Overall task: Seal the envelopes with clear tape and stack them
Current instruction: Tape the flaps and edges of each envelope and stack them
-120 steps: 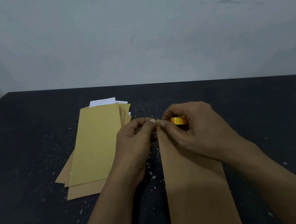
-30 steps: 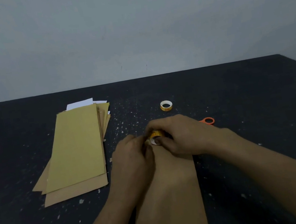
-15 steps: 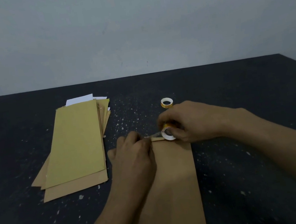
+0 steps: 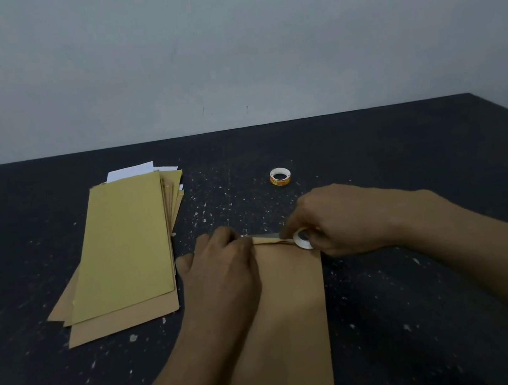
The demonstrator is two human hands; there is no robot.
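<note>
A brown envelope (image 4: 293, 318) lies flat at six o'clock, clear tape (image 4: 265, 235) stretched along its far edge from a small roll (image 4: 302, 239). The fanned envelope stack (image 4: 122, 245) sits at nine, a spare roll (image 4: 280, 176) at twelve.

Bare forearms (image 4: 180, 368), left grip (image 4: 222, 273), right grip (image 4: 342, 218)
</note>
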